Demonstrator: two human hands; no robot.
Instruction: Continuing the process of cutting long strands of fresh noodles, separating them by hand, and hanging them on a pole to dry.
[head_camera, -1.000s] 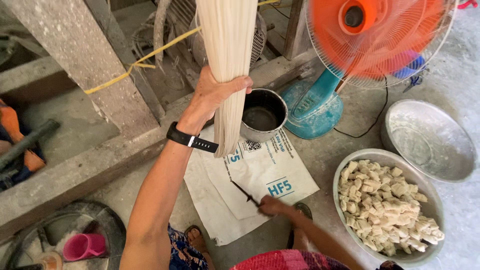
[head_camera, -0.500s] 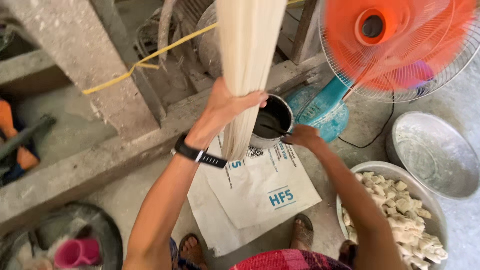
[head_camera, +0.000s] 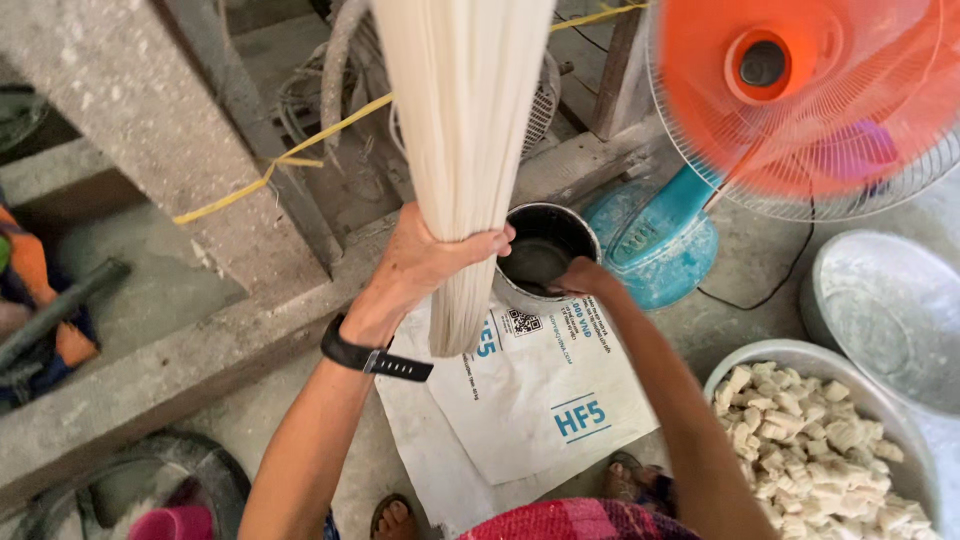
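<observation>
A thick hanging bundle of pale noodle strands (head_camera: 462, 120) comes down from above. My left hand (head_camera: 425, 262), with a black wristband, is closed around the bundle near its lower end. My right hand (head_camera: 578, 277) reaches to the rim of a dark metal pot (head_camera: 545, 255) that holds dark liquid and stands on the floor behind a white printed sack (head_camera: 540, 400). What the right hand's fingers hold cannot be made out.
An orange fan (head_camera: 800, 95) with a teal base (head_camera: 655, 240) spins at the right. A metal bowl of pale dough pieces (head_camera: 820, 440) sits at lower right, another metal basin (head_camera: 885, 310) beyond it. Concrete beams (head_camera: 150, 130) and a yellow cord (head_camera: 300, 145) lie at the left.
My right hand came up from the sack, where it held a thin dark tool, to the pot's rim. My left hand stayed closed on the bundle.
</observation>
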